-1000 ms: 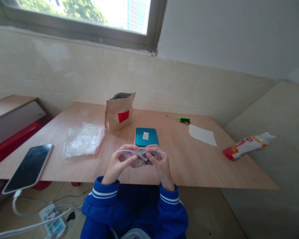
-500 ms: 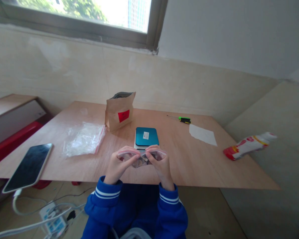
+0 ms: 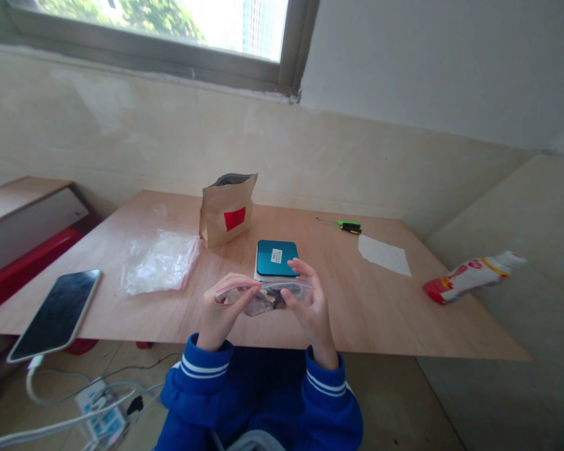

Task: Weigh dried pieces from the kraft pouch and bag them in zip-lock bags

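Bright room, pale stained plaster wall under a grey-framed window w/ trees & a tower outside. Below it, a wide light plywood table fills most of the view; a low wooden cabinet w/ red trim sits at far left & a white power strip w/ cables lies on the floor.

On the table: black-screened smartphone near the L edge, crumpled clear plastic zip bag w/ red seal edge lying flat, & upright brown kraft paper pouch w/ red label, top open, just beside it. Further R: white sheet of paper, small green-and-black screwdriver, and a red-and-white plastic squeeze bottle on its side at the R edge.

Teal flat case on a white base sits centre, just behind the hands. Both blue-sleeved forearms come in from below.

Small clear zip bag is held above the table's near edge, dark bits inside. Left hand closes around its L end; right hand pinches the R end, fingers raised behind. Bag's filled; can't tell if seal's fully closed.
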A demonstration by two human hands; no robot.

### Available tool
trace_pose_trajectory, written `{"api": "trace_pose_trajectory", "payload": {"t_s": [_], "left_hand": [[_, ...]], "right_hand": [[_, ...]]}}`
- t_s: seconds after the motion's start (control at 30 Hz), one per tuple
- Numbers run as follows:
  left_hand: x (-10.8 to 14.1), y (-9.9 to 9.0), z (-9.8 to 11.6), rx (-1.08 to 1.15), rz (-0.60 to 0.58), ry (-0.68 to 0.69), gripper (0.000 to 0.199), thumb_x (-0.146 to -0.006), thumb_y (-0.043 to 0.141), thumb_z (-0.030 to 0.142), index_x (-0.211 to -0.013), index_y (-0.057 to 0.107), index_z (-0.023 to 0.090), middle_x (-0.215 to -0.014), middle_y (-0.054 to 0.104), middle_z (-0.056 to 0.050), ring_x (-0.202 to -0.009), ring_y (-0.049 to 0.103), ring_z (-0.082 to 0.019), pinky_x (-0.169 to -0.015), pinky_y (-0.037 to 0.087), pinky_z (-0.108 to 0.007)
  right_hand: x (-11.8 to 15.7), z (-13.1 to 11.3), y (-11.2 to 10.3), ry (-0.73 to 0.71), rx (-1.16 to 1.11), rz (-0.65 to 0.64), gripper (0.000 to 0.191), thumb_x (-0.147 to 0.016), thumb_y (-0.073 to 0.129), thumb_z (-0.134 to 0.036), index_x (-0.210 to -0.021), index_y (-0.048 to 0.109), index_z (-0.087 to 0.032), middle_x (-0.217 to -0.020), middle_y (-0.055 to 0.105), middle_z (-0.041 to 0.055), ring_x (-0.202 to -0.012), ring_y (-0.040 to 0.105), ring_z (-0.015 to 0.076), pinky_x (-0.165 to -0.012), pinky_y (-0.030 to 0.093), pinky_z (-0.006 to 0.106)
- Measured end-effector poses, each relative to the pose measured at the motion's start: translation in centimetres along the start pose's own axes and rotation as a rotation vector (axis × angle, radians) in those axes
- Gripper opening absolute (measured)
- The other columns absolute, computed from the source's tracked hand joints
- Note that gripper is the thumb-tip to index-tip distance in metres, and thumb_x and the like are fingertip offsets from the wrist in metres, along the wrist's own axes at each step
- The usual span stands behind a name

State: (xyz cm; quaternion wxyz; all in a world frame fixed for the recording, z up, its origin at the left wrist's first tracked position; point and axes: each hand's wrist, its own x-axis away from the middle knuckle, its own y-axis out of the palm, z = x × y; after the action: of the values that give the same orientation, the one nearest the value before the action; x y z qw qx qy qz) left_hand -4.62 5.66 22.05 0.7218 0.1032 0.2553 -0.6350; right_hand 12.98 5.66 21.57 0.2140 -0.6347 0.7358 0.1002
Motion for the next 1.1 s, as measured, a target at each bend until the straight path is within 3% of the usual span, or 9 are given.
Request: {"api": "trace_pose_trajectory", "payload": {"t_s": [0.13,0.27,0.33,0.6,0.83,0.97,1.1], "left_hand": [[0.0,-0.2,0.4,-0.005,-0.016,0.035,0.005,-0.079,0.069,0.025,-0.079,0.072,0.021,-0.081,0.072,-0.004,-0.077,0.066,-0.018,-0.072,0.054,-0.03],[0.1,0.0,0.8,0.024,-0.062,0.084,0.002,-0.079,0.07,0.021,-0.08,0.072,0.021,-0.081,0.072,-0.003,-0.075,0.067,-0.017,-0.07,0.054,-0.028],[0.1,0.1,0.8,0.025,-0.08,0.1,0.004,-0.08,0.069,0.019,-0.081,0.072,0.021,-0.081,0.072,-0.003,-0.076,0.066,-0.016,-0.07,0.054,-0.027],[0.4,0.1,0.5,0.012,-0.167,0.063,0.013,-0.082,0.067,0.023,-0.094,0.07,0.02,-0.09,0.071,-0.004,-0.084,0.067,-0.017,-0.074,0.052,-0.027],[0.9,0.0,0.1,0.059,-0.096,0.003,0.007,-0.085,0.062,0.023,-0.084,0.067,0.019,-0.081,0.07,-0.002,-0.077,0.066,-0.015,-0.071,0.05,-0.024],[0.9,0.0,0.1,0.06,-0.07,0.002,0.008,-0.086,0.062,0.023,-0.081,0.067,0.019,-0.079,0.07,-0.001,-0.075,0.065,-0.013,-0.069,0.049,-0.022],[0.7,0.1,0.1,0.055,0.004,0.026,0.008,-0.084,0.064,0.022,-0.077,0.067,0.019,-0.073,0.069,0.001,-0.069,0.064,-0.012,-0.066,0.049,-0.021]], "right_hand": [[0.2,-1.7,-0.8,-0.178,0.329,0.026,0.029,-0.081,0.067,-0.032,-0.11,0.064,-0.027,-0.122,0.06,0.0071,-0.117,0.052,0.0257,-0.103,0.036,0.046],[0.6,-2.9,0.1,-0.26,0.526,-0.01,0.01,-0.082,0.068,-0.03,-0.091,0.07,-0.03,-0.115,0.064,0.0046,-0.112,0.052,0.0261,-0.099,0.034,0.046],[0.7,-3.1,0.6,-0.281,0.541,-0.002,0.002,-0.083,0.068,-0.029,-0.083,0.07,-0.029,-0.106,0.067,0.0036,-0.108,0.052,0.0257,-0.095,0.034,0.044],[0.7,-2.5,0.2,-0.28,0.538,0.066,0.015,-0.084,0.065,-0.017,-0.073,0.067,-0.027,-0.091,0.069,0.0012,-0.095,0.053,0.0232,-0.089,0.033,0.041],[0.8,-1.5,0.0,-0.313,0.571,0.17,0.02,-0.082,0.064,-0.011,-0.068,0.065,-0.026,-0.069,0.064,-0.0009,-0.092,0.056,0.0231,-0.09,0.03,0.04],[0.8,-1.6,0.1,-0.31,0.574,0.12,0.018,-0.084,0.062,-0.012,-0.071,0.065,-0.025,-0.071,0.065,-0.0011,-0.089,0.056,0.0218,-0.089,0.03,0.039],[0.8,-2.6,0.0,-0.236,0.512,-0.045,0.011,-0.086,0.059,-0.015,-0.079,0.063,-0.023,-0.08,0.066,-0.0003,-0.085,0.057,0.0196,-0.086,0.032,0.037]]}}
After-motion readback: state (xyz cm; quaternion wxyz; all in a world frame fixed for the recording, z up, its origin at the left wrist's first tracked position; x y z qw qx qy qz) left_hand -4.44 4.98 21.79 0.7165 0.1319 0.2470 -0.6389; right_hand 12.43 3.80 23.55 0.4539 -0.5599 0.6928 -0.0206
